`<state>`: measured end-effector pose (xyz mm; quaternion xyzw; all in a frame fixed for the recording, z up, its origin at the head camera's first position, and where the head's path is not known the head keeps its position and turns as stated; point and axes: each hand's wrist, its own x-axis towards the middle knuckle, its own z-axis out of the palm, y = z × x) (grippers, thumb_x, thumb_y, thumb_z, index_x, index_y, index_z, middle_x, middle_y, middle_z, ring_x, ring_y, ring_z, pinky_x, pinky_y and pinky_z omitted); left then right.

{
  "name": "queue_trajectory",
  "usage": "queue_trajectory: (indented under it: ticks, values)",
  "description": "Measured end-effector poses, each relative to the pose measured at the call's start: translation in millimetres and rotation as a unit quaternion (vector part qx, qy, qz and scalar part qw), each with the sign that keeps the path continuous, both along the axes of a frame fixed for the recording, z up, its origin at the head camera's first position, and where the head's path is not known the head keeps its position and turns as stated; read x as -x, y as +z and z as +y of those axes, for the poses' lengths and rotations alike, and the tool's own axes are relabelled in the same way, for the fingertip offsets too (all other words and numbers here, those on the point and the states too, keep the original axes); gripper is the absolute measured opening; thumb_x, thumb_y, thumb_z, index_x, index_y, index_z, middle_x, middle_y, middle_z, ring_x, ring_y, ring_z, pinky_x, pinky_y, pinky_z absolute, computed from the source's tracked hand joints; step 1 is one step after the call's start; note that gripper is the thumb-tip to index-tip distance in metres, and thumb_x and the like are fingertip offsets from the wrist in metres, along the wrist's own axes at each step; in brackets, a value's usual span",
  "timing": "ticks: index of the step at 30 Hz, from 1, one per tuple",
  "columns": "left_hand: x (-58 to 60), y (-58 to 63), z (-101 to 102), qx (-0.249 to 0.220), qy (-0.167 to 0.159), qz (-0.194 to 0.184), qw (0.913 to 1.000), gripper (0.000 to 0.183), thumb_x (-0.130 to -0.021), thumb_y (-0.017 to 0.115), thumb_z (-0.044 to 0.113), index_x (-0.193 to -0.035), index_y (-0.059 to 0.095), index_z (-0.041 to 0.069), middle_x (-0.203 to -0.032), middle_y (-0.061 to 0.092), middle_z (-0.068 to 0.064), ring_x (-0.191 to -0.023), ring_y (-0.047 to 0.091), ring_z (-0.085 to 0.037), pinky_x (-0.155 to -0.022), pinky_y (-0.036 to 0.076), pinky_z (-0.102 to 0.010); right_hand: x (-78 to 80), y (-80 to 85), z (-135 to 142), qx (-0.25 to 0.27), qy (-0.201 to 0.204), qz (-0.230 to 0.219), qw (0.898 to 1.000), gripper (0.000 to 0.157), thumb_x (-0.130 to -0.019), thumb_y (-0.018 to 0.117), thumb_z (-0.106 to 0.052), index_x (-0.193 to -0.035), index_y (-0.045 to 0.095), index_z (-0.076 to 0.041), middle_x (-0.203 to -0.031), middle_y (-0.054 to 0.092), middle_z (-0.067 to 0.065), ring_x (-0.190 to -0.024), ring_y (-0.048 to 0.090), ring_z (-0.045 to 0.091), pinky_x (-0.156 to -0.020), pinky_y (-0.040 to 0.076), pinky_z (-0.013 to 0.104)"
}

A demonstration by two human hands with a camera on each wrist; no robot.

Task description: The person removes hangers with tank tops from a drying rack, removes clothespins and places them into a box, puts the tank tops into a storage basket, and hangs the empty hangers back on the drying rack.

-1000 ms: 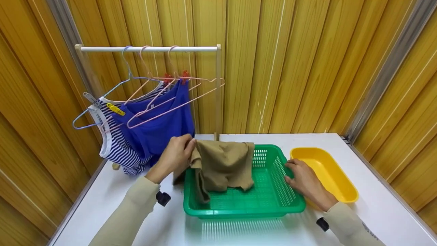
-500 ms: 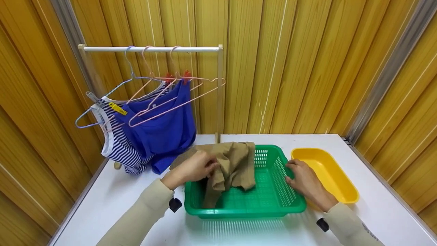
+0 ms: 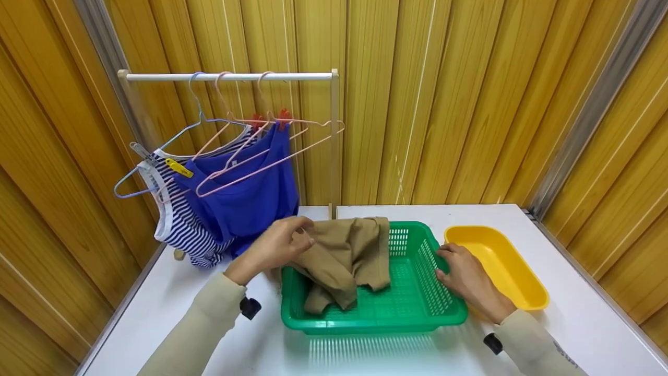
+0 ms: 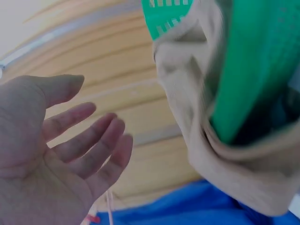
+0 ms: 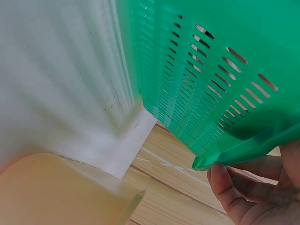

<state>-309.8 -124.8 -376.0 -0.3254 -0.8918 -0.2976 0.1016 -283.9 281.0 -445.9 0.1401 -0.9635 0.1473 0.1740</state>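
The brown cloth (image 3: 342, 245) is lying rumpled in the green basket (image 3: 376, 325), from nine to twelve o'clock, and draping over its nine-o'clock edge. That overhang could be slipping out or snagging on the rim if tugged. The left hand (image 3: 276, 243) is hovering beside it, fingers spreading loosely, holding nothing. At three o'clock the right hand (image 3: 467, 274) is gripping the rim; pulling hard there could be tilting the basket or bumping the yellow tray (image 3: 506, 261) just beyond.
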Motion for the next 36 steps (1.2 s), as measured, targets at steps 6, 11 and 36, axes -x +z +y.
queue_trajectory:
  ticks: [6, 11, 36]
  values:
    - [13.1, -12.2, -21.8, 0.013, 0.062, -0.063, 0.9960, 0.057, -0.092, 0.069, 0.026, -0.142, 0.049, 0.011, -0.145, 0.051, -0.013, -0.135, 0.047, -0.033, -0.111, 0.037, -0.052, -0.5, -0.3, 0.3, -0.003, -0.001, -0.006, 1.000, 0.038, -0.081, 0.076, -0.007, -0.112, 0.065, 0.013, -0.116, 0.061, 0.026, -0.104, 0.059, 0.041, -0.094, 0.049, 0.057]
    - [24.5, -33.8, -34.0, 0.022, 0.072, -0.116, 0.9904, 0.066, -0.091, 0.070, 0.029, -0.148, 0.041, 0.012, -0.151, 0.042, -0.014, -0.141, 0.039, -0.035, -0.114, 0.033, -0.054, -0.7, -1.0, -0.3, -0.003, -0.010, -0.019, 1.000, 0.040, -0.082, 0.076, -0.008, -0.114, 0.064, 0.012, -0.119, 0.060, 0.026, -0.107, 0.058, 0.041, -0.097, 0.048, 0.057]
    - [39.8, -61.5, -17.2, -0.020, 0.128, -0.054, 0.9901, 0.010, -0.088, 0.068, 0.007, -0.095, 0.075, 0.010, -0.082, 0.071, -0.002, -0.069, 0.059, -0.011, -0.063, 0.048, -0.028, -0.5, -1.0, 0.3, 0.012, -0.007, -0.017, 1.000, 0.041, -0.084, 0.075, -0.009, -0.117, 0.063, 0.012, -0.120, 0.061, 0.026, -0.110, 0.058, 0.040, -0.099, 0.047, 0.057]
